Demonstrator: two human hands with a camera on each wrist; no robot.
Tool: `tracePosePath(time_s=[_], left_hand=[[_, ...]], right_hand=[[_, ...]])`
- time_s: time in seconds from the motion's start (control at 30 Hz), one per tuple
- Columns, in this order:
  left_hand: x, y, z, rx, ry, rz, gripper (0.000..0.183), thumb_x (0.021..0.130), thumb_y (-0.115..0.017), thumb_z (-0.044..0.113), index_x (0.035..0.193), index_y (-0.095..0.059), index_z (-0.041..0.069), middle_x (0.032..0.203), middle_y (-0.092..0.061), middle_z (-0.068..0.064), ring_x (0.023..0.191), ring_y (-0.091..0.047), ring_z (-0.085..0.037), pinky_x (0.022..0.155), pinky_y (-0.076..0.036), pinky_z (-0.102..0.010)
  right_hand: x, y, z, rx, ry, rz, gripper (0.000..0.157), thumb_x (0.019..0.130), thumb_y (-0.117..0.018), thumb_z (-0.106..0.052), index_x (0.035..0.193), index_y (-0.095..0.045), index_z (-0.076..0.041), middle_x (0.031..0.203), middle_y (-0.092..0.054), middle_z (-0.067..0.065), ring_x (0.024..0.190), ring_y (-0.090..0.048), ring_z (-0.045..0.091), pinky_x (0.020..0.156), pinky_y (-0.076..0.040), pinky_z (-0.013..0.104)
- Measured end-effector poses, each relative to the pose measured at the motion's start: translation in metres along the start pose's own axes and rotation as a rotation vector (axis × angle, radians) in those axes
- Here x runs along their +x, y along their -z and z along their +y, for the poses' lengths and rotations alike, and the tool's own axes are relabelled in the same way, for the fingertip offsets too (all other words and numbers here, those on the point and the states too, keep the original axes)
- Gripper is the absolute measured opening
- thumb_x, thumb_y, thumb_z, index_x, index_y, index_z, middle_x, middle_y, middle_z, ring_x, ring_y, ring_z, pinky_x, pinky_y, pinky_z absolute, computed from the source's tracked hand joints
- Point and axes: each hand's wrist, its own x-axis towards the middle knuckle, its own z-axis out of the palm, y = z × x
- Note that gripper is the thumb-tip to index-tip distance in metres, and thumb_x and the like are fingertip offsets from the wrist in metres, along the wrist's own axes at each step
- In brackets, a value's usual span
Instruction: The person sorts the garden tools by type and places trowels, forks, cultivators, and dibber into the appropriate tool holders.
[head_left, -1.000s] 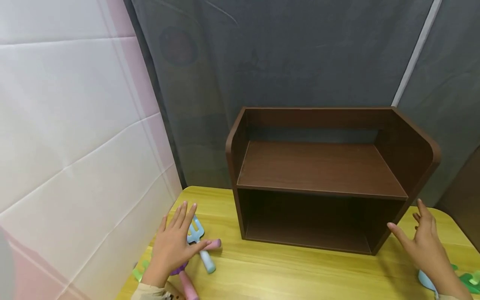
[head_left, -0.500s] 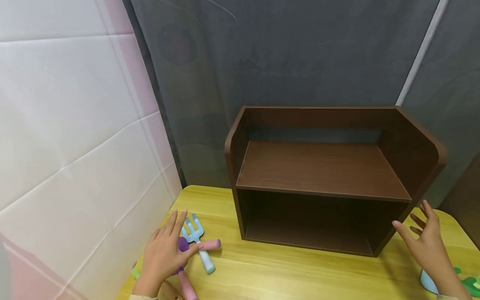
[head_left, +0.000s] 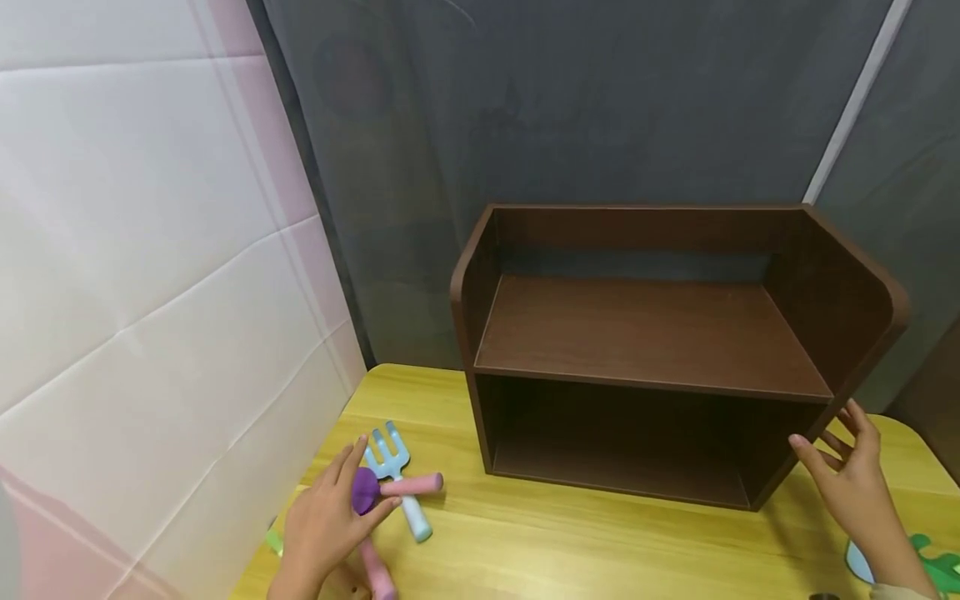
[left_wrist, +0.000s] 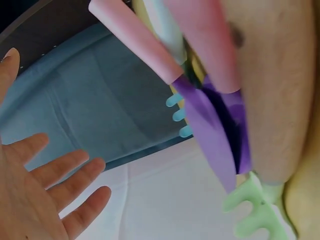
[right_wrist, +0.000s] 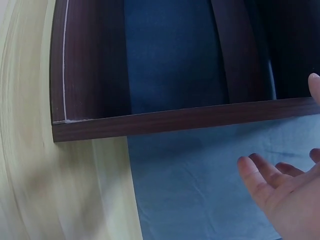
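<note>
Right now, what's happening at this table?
Someone's left hand reaches out by a blue fork and a pink-handled purple trowel, holding neither; the trowel's handle crosses the fork. The right hand is at the right side of the brown shelf, fingers loose; contact isn't clear. The shelf stands upright on the yellow table.

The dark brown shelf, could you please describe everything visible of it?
The shelf looks like dark wood, with round-cornered side panels, an upper board, a back rail above a gap and an open lower compartment. It stands upright on the yellow table; the right hand is beside its right panel, contact unclear.
</note>
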Motion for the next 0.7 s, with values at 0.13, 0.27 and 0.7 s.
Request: tracePosePath(time_s=[0.13, 0.27, 0.7], left_hand=[[-0.007, -0.002, -0.001, -0.017, 0.030, -0.030, 0.093, 0.071, -0.074, 0.062, 0.145, -0.042, 0.014, 0.132, -0.058, -0.022, 0.106, -0.062, -0.043, 0.066, -0.053, -0.049], [-0.015, -0.005, -0.001, -0.036, 0.046, -0.037, 0.090, 0.072, -0.073, 0.062, 0.143, -0.044, 0.013, 0.129, -0.060, -0.019, 0.102, -0.064, -0.040, 0.061, -0.052, -0.046], [-0.028, -0.011, 0.005, -0.041, 0.137, -0.158, 0.088, 0.074, -0.069, 0.065, 0.141, -0.048, 0.012, 0.122, -0.063, -0.017, 0.079, -0.064, -0.026, 0.055, -0.047, -0.035]], right_hand=[[0.000, 0.000, 0.000, 0.009, -0.007, -0.012, 0.082, 0.102, -0.044, -0.020, 0.150, 0.023, -0.019, 0.154, 0.016, 0.029, 0.137, -0.010, 0.059, 0.074, -0.028, -0.007], [0.000, 0.000, 0.000, 0.008, -0.024, -0.017, 0.080, 0.103, -0.043, -0.021, 0.151, 0.022, -0.016, 0.154, 0.014, 0.030, 0.134, -0.011, 0.062, 0.072, -0.029, -0.006], [-0.005, -0.003, 0.006, -0.021, -0.051, -0.012, 0.077, 0.103, -0.042, -0.023, 0.152, 0.016, -0.009, 0.155, 0.009, 0.030, 0.136, -0.022, 0.052, 0.071, -0.032, -0.004]])
